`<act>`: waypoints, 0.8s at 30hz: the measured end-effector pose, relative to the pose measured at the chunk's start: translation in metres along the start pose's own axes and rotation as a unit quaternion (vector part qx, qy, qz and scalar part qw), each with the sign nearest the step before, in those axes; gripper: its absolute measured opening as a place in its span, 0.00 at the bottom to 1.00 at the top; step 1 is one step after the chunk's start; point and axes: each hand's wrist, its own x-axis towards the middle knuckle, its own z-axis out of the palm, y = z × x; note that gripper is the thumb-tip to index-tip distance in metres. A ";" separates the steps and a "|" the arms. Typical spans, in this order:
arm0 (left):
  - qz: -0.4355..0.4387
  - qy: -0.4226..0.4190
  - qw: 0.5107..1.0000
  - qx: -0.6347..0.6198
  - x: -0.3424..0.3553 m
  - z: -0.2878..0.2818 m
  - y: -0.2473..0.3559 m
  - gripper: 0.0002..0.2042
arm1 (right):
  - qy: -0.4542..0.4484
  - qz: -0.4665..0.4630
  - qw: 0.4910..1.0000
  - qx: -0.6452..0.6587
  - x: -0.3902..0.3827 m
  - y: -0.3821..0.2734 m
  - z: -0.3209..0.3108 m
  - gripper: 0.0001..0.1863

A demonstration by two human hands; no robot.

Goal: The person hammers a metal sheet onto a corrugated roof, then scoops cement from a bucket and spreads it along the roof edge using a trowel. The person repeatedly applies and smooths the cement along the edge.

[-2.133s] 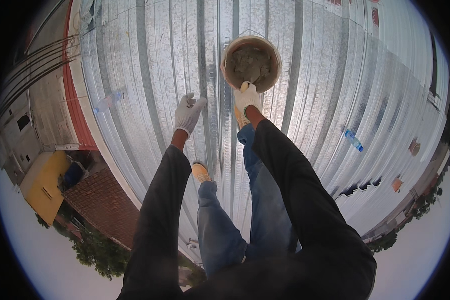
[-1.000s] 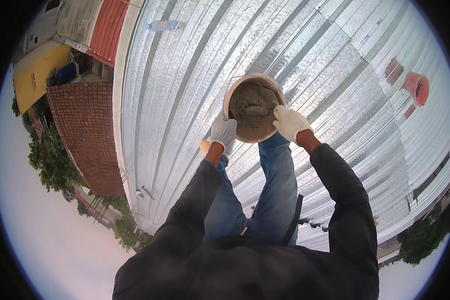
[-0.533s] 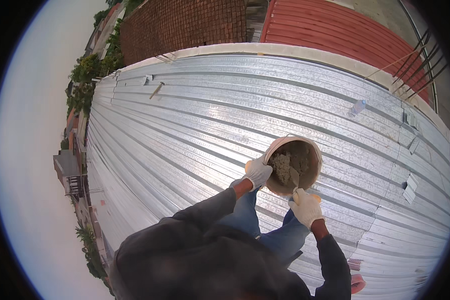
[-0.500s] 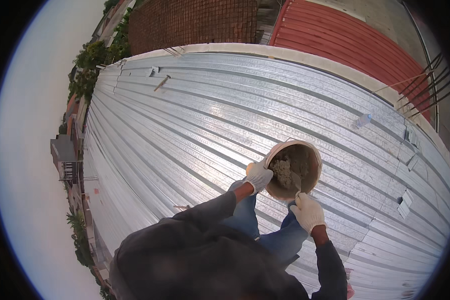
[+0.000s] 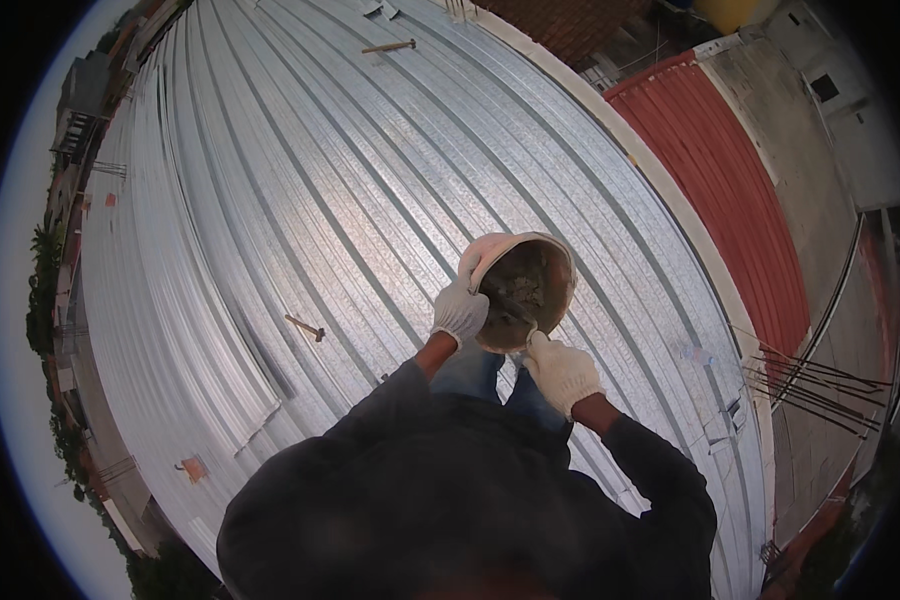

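A pale bucket (image 5: 484, 246) with grey mortar (image 5: 530, 272) inside is tilted in front of my body, its mouth facing me. My left hand (image 5: 461, 311), in a white knit glove, grips the bucket's left rim. My right hand (image 5: 564, 374), gloved the same way, is closed at the bucket's near right rim around the handle of a trowel (image 5: 516, 309). The trowel's blade reaches into the shaded bucket and is hard to make out against the mortar. My jeans-clad legs show just below the bucket.
I am on a ribbed metal roof (image 5: 310, 190). One hammer (image 5: 390, 47) lies on it far off, another (image 5: 306, 328) to my left. A clear plastic bottle (image 5: 697, 354) lies at right, near a pale parapet (image 5: 635, 165). Bare rebar (image 5: 815, 390) sticks out beyond, beside a red roof (image 5: 732, 195).
My view has turned to the right, so the roof and bucket appear shifted. The bucket's mouth is darker and the trowel sits deeper in it. Both hands keep their grip.
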 end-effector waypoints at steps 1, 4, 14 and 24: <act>-0.014 0.011 0.998 -0.059 0.000 -0.020 -0.002 0.34 | 0.009 -0.037 0.999 0.018 0.018 -0.002 -0.013 0.16; -0.066 0.064 0.985 -0.148 0.015 -0.044 -0.035 0.33 | 0.013 -0.014 0.998 0.056 0.059 -0.017 -0.053 0.18; -0.130 0.126 0.941 -0.286 0.088 -0.090 -0.015 0.36 | -0.237 0.028 0.931 0.277 0.216 -0.003 -0.090 0.21; -0.165 0.167 0.883 -0.407 0.209 -0.133 0.022 0.31 | -0.106 -0.193 0.970 0.107 0.359 0.008 -0.185 0.17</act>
